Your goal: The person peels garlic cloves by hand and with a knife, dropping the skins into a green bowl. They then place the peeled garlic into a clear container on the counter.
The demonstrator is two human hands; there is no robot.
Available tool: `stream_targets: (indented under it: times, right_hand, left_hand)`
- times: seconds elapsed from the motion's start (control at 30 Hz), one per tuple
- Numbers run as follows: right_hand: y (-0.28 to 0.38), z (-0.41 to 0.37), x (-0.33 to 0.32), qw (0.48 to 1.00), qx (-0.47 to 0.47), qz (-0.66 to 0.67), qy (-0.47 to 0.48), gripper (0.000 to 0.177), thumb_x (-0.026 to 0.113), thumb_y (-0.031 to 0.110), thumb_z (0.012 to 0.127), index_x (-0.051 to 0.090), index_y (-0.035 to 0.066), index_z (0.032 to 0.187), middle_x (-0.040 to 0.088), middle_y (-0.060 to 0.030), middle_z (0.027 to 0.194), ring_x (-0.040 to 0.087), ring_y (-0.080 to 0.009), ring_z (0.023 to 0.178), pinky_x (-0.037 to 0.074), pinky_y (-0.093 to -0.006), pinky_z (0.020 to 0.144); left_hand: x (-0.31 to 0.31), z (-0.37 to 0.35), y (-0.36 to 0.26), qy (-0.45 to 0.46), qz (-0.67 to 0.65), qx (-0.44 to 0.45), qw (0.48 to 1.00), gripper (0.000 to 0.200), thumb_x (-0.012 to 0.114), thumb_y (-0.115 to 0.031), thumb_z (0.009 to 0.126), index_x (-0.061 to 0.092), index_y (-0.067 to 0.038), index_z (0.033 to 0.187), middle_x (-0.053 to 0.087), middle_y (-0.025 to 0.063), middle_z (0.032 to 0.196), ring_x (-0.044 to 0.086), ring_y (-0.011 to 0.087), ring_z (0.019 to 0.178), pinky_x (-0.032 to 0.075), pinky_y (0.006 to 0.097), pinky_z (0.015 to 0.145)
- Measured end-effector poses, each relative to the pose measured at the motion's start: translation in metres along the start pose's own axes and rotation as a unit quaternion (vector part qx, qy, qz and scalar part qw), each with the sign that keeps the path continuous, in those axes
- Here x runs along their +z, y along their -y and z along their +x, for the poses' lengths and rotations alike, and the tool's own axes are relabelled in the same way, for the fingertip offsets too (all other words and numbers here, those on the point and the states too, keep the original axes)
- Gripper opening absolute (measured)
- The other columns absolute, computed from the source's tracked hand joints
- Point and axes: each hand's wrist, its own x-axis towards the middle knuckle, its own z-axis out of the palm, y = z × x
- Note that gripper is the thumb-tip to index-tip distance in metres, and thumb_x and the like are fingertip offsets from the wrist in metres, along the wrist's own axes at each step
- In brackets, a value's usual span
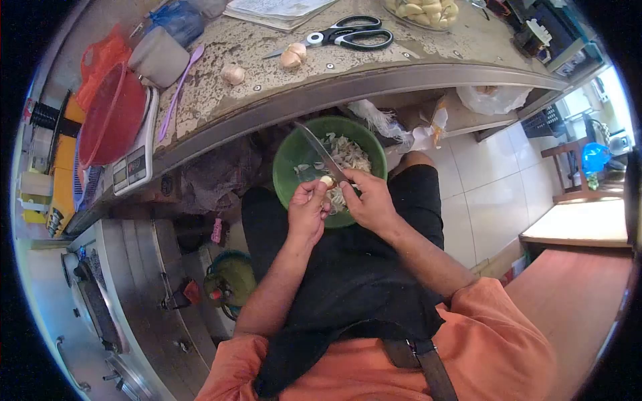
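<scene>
Over a green basin (284, 160) between the knees, my left hand (310, 208) pinches a small pale garlic clove (327, 180). My right hand (369, 200) grips a knife (319, 150), its blade pointing up and left across the basin, with the lower part of the blade close to the clove. Whitish peelings or pieces (348, 155) lie in the basin; some are hidden behind the hands.
Above the basin runs a worn counter (401, 57) with scissors (361, 37), garlic bulbs (291, 56), a bowl of peeled cloves (424, 12), papers and a purple spoon. A red basket (114, 117) and a scale (134, 167) stand at left. A bucket (235, 277) is on the floor.
</scene>
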Motion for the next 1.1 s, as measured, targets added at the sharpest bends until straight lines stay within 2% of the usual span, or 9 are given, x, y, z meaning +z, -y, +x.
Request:
stream_targets:
  times: [0.13,0.33,0.43,0.63,0.73,0.8,0.97,1.1]
  right_hand:
    - [-0.001,-0.002,0.002,1.0,-0.019,-0.02,0.003,0.02,0.057,0.007,0.082,0.061,-0.003,0.1,0.063,-0.0213,0.089,0.063,-0.0368,0.083,0.05,-0.0395,0.073]
    - [-0.008,-0.002,0.006,0.997,-0.055,-0.046,-0.008,0.02,0.056,0.006,0.082,0.061,-0.002,0.1,0.064,-0.02,0.089,0.063,-0.0363,0.083,0.05,-0.041,0.074]
    - [-0.011,-0.003,0.008,0.992,-0.094,-0.078,-0.017,0.021,0.056,0.006,0.082,0.061,-0.002,0.1,0.064,-0.0192,0.089,0.062,-0.0357,0.082,0.05,-0.0417,0.073]
    - [-0.002,0.001,0.008,0.986,-0.129,-0.102,-0.028,0.023,0.057,0.006,0.081,0.06,-0.001,0.102,0.063,-0.0187,0.087,0.062,-0.0356,0.08,0.05,-0.0421,0.07]
    - [-0.006,0.0,0.007,0.988,-0.119,-0.1,-0.027,0.022,0.058,0.005,0.08,0.06,-0.001,0.101,0.063,-0.0191,0.088,0.062,-0.0359,0.08,0.05,-0.0415,0.071]
    - [-0.01,0.0,0.007,0.988,-0.116,-0.103,-0.019,0.021,0.058,0.001,0.08,0.059,-0.003,0.101,0.063,-0.0197,0.089,0.062,-0.0364,0.081,0.05,-0.0403,0.071]
    - [-0.012,0.001,0.004,0.993,-0.071,-0.089,-0.004,0.021,0.056,0.005,0.082,0.059,-0.002,0.101,0.063,-0.0199,0.09,0.062,-0.0368,0.083,0.05,-0.041,0.073]
    - [-0.014,-0.001,0.004,0.995,-0.044,-0.086,0.019,0.019,0.055,0.006,0.083,0.059,-0.002,0.1,0.063,-0.0204,0.089,0.062,-0.0377,0.083,0.049,-0.0415,0.073]
  left_hand:
    - [0.005,-0.003,0.003,-0.004,0.03,0.008,1.0,0.017,0.063,-0.015,0.089,0.053,-0.006,0.099,0.055,0.0002,0.073,0.047,0.0066,0.054,0.034,0.0191,0.044]
    - [0.01,-0.008,0.002,-0.034,0.063,0.018,0.997,0.014,0.066,-0.008,0.086,0.055,-0.005,0.094,0.058,0.0004,0.075,0.049,0.0057,0.056,0.037,0.0188,0.046]
    - [0.013,-0.009,0.009,-0.043,0.098,0.094,0.99,0.014,0.067,-0.008,0.085,0.054,-0.007,0.09,0.059,0.0006,0.073,0.048,0.0058,0.053,0.036,0.0181,0.044]
    - [0.02,-0.014,0.011,-0.062,0.151,0.164,0.973,0.014,0.068,-0.008,0.084,0.057,-0.003,0.092,0.059,0.0008,0.075,0.049,0.0037,0.055,0.039,0.0182,0.047]
    - [0.023,-0.015,0.01,-0.086,0.204,0.142,0.965,0.015,0.068,-0.009,0.084,0.056,-0.003,0.091,0.059,0.0011,0.075,0.049,0.0039,0.055,0.039,0.0184,0.047]
    - [0.023,-0.014,0.013,-0.069,0.161,0.128,0.976,0.014,0.067,-0.01,0.085,0.056,-0.004,0.092,0.059,0.0012,0.075,0.049,0.0044,0.053,0.039,0.0178,0.046]
    - [0.013,-0.011,0.016,-0.057,0.144,0.078,0.985,0.016,0.066,-0.012,0.086,0.055,-0.004,0.094,0.06,0.0019,0.077,0.048,0.0042,0.051,0.038,0.0174,0.044]
    - [0.012,-0.015,0.004,-0.024,0.099,0.005,0.995,0.015,0.063,-0.011,0.088,0.054,-0.004,0.098,0.063,0.0043,0.086,0.049,0.0045,0.054,0.039,0.0184,0.045]
